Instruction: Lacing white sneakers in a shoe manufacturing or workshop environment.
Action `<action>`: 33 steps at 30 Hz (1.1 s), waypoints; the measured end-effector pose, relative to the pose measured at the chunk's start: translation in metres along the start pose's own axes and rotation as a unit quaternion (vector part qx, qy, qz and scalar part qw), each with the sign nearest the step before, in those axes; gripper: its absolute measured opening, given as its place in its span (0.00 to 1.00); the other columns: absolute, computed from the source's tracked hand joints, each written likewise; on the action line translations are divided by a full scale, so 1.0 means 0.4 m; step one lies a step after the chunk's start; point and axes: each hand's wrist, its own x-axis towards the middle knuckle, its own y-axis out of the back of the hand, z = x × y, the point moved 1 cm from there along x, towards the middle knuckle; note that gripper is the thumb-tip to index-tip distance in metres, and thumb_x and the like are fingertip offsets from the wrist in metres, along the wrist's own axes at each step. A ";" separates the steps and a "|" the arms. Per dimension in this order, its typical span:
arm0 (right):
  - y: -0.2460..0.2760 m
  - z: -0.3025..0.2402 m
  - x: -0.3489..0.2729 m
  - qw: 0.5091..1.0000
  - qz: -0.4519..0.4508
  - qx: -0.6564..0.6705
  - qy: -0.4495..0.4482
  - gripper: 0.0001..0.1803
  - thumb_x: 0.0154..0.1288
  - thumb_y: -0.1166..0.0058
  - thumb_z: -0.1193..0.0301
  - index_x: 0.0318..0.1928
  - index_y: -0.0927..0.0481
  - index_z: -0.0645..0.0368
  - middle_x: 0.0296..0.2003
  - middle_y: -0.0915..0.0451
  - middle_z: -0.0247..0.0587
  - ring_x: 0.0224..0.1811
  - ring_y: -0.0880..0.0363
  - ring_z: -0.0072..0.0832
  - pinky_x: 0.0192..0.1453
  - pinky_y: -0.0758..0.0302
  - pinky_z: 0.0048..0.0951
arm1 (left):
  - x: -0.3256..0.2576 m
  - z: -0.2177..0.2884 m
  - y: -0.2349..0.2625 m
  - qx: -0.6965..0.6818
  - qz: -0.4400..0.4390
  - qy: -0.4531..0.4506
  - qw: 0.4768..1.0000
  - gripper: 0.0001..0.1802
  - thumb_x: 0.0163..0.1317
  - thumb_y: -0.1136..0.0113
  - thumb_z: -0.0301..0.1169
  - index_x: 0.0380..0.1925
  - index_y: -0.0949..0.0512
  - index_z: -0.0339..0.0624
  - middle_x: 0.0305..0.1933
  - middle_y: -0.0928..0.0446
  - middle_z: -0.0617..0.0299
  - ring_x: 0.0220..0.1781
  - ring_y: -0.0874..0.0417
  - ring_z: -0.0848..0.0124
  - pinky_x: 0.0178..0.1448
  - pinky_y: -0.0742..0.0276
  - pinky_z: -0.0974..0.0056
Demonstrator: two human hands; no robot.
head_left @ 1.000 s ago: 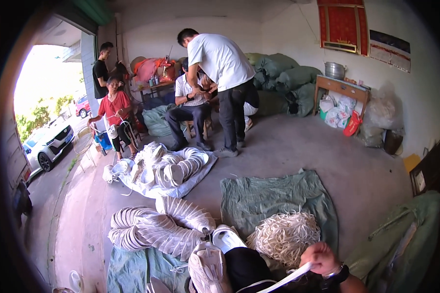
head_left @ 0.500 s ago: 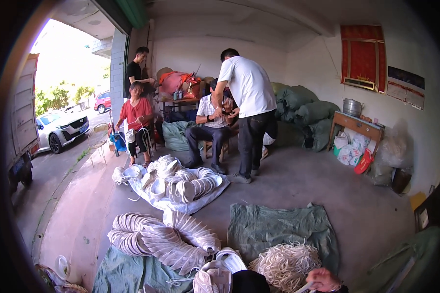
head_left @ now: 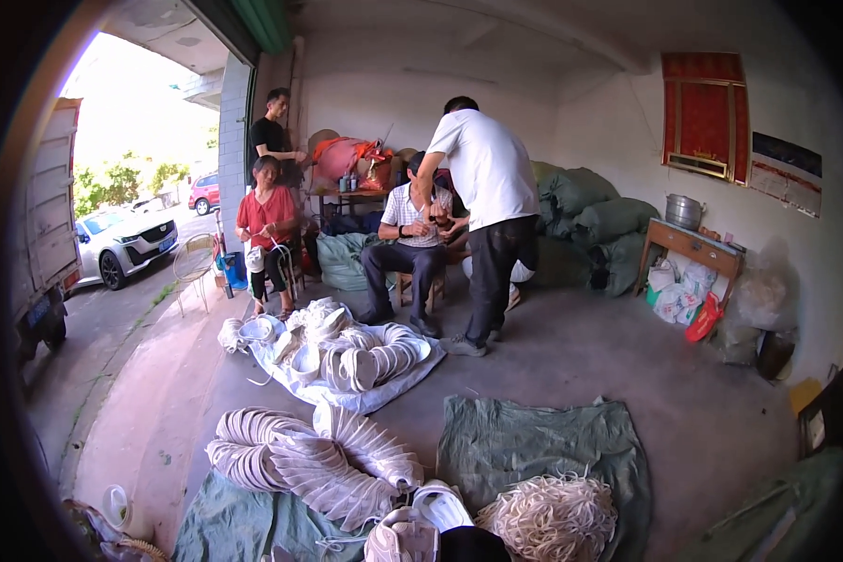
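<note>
Grey floor (head_left: 702, 375) spreads across the open-fronted room, with a green cloth (head_left: 543, 426) laid near the lower edge. On its near part sits the lace pile (head_left: 553, 517), a loose cream mound; left of it, a pale shoe (head_left: 401, 541) is cut off by the frame. Neither the left hand nor the right hand shows, so whether their fingers are open, closed or gripping something cannot be told.

Loose laces are probably light, limp and unbreakable, though apt to snag (a single free end looks the safest hold). The shoe seems light and flexible, best taken by its sides or rim without squashing it. Its long axis appears to run away from the wearer, up the picture; which end is the toe is unclear. The mound, slightly wider sideways, has no one direction, its strands looping every way.
</note>
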 end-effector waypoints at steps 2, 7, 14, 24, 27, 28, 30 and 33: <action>0.040 -0.040 0.012 0.996 -0.002 -0.065 -0.054 0.18 0.67 0.54 0.72 0.55 0.29 0.66 0.25 0.22 0.36 0.21 0.27 0.17 0.25 0.31 0.19 | 0.037 -0.024 0.022 0.137 -0.006 -0.028 0.990 0.11 0.63 0.43 0.33 0.35 0.20 0.34 0.29 0.19 0.57 0.30 0.21 0.75 0.37 0.25 0.67; 0.241 -0.051 -0.082 0.917 0.122 -0.379 -0.020 0.10 0.67 0.53 0.72 0.42 0.21 0.64 0.20 0.25 0.30 0.20 0.29 0.17 0.26 0.31 0.21 | 0.036 -0.024 0.071 0.055 0.004 0.016 0.998 0.12 0.62 0.41 0.34 0.34 0.19 0.33 0.26 0.20 0.56 0.26 0.21 0.73 0.31 0.25 0.66; 0.397 -0.059 -0.216 0.570 0.225 -0.773 -0.165 0.08 0.56 0.49 0.72 0.32 0.21 0.62 0.21 0.22 0.45 0.24 0.21 0.34 0.25 0.33 0.32 | 0.034 -0.093 0.113 0.090 -0.015 0.030 0.995 0.13 0.64 0.45 0.33 0.36 0.21 0.32 0.23 0.23 0.58 0.24 0.22 0.73 0.29 0.25 0.67; 0.544 0.042 -0.314 0.549 0.373 -0.638 -0.389 0.14 0.51 0.53 0.70 0.37 0.17 0.58 0.40 0.19 0.52 0.45 0.20 0.46 0.45 0.26 0.48 | 0.016 -0.110 0.123 0.051 -0.159 0.045 0.985 0.12 0.63 0.46 0.34 0.37 0.22 0.36 0.31 0.21 0.57 0.33 0.20 0.70 0.36 0.25 0.65; 0.457 0.062 -0.211 0.684 0.231 -0.674 -0.156 0.17 0.57 0.52 0.67 0.46 0.22 0.59 0.39 0.20 0.48 0.43 0.22 0.46 0.48 0.26 0.42 | 0.041 -0.142 0.082 0.160 -0.150 -0.023 0.975 0.10 0.63 0.46 0.33 0.38 0.21 0.39 0.32 0.21 0.54 0.33 0.19 0.68 0.37 0.25 0.65; 0.378 0.037 -0.137 0.773 0.233 -0.590 -0.016 0.14 0.61 0.48 0.68 0.46 0.23 0.58 0.42 0.20 0.45 0.45 0.21 0.38 0.47 0.26 0.33 | 0.048 -0.157 0.062 0.291 -0.140 -0.153 0.934 0.10 0.62 0.46 0.33 0.38 0.21 0.39 0.33 0.21 0.53 0.33 0.19 0.67 0.37 0.25 0.65; 0.193 -0.010 -0.025 0.900 0.209 -0.359 0.132 0.14 0.64 0.48 0.69 0.49 0.24 0.58 0.37 0.19 0.43 0.41 0.19 0.32 0.45 0.26 0.26 | 0.050 -0.056 0.020 0.196 -0.129 0.037 0.971 0.11 0.63 0.47 0.32 0.41 0.22 0.40 0.34 0.21 0.52 0.33 0.19 0.67 0.38 0.25 0.66; 0.040 0.014 0.052 0.974 0.175 -0.076 0.120 0.13 0.68 0.52 0.69 0.48 0.24 0.63 0.23 0.23 0.31 0.26 0.24 0.21 0.30 0.28 0.23 | 0.069 -0.055 0.001 0.114 0.011 -0.002 0.993 0.11 0.64 0.48 0.31 0.43 0.21 0.40 0.33 0.20 0.54 0.32 0.20 0.68 0.38 0.25 0.65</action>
